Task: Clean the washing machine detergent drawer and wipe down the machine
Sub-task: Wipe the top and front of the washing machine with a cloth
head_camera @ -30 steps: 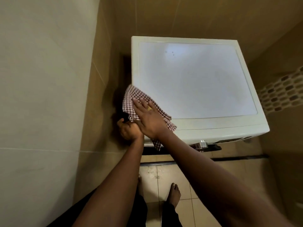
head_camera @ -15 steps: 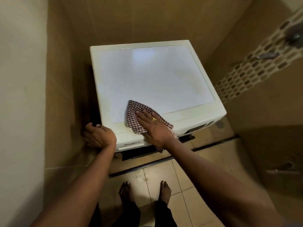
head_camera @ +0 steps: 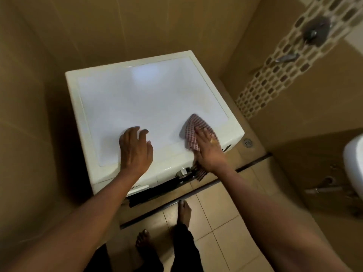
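Standing in a tiled corner, the washing machine (head_camera: 153,107) has beige walls close behind it and along its left side, while a mosaic strip (head_camera: 275,75) runs diagonally across the right-hand wall and carries blurred metal fittings (head_camera: 316,29). A round floor drain (head_camera: 247,142) sits just beside the machine's right front corner. A white basin (head_camera: 353,165) shows at the right edge by its outer wall only; its contents cannot be seen, and metal pipework (head_camera: 322,187) lies below it. Two bare feet (head_camera: 183,211) stand on the floor tiles in front of the machine. Both forearms cross the front edge and hide part of the front face, where a chrome dial (head_camera: 183,171) shows between them. The left hand (head_camera: 135,148) rests palm down on the white top near the front, fingers loosely bent, holding nothing. The right hand (head_camera: 208,148) lies flat with straight fingers, pressing a red-and-white checked cloth (head_camera: 193,124) against the top near the right front corner; one cloth end hangs over the front edge.
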Demonstrator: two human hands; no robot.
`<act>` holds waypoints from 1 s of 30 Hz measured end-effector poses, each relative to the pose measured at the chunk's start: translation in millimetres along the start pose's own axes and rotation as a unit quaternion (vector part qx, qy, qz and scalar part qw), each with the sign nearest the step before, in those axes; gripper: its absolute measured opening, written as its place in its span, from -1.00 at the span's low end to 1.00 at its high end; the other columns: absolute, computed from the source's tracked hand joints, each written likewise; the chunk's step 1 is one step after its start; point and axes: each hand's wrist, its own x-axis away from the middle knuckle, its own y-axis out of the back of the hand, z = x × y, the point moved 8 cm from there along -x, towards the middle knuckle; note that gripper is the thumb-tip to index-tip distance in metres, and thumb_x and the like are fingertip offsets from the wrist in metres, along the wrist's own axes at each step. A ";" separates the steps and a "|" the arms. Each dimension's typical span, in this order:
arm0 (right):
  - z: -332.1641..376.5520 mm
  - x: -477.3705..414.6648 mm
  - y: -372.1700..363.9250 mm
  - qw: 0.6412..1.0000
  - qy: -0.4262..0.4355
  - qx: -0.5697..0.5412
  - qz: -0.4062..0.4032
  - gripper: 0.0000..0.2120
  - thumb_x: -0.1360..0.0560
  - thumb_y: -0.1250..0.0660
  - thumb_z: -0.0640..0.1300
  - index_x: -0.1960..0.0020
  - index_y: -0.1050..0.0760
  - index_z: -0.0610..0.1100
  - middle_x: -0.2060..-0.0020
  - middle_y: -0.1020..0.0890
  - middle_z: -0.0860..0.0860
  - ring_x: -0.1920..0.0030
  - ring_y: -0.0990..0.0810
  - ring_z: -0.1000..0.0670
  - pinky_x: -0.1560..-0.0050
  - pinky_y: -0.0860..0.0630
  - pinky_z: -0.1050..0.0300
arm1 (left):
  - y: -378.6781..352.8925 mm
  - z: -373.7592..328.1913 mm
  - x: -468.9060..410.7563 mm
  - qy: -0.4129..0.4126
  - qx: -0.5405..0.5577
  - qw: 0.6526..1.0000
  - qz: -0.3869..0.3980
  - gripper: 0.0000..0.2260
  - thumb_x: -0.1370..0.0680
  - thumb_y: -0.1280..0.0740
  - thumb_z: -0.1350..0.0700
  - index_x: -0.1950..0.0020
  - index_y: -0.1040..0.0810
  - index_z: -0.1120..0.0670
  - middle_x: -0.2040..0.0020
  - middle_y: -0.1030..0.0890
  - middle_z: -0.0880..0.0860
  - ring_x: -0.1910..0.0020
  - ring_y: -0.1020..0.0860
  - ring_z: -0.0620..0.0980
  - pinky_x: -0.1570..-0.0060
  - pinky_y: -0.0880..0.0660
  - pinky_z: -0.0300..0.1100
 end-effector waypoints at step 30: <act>23.1 -198.0 25.1 0.988 0.144 0.049 -0.030 -0.36 -0.65 -0.13 0.00 -0.67 -0.09 -0.16 -0.66 -0.12 -0.11 -0.66 -0.02 -0.22 -0.63 0.06 -0.19 | -42.9 -23.5 -48.6 0.101 -0.044 0.991 -0.081 -0.71 -0.62 -0.21 0.10 -0.29 -0.49 0.19 -0.28 -0.49 0.20 -0.31 -0.44 0.24 -0.32 -0.34 0.11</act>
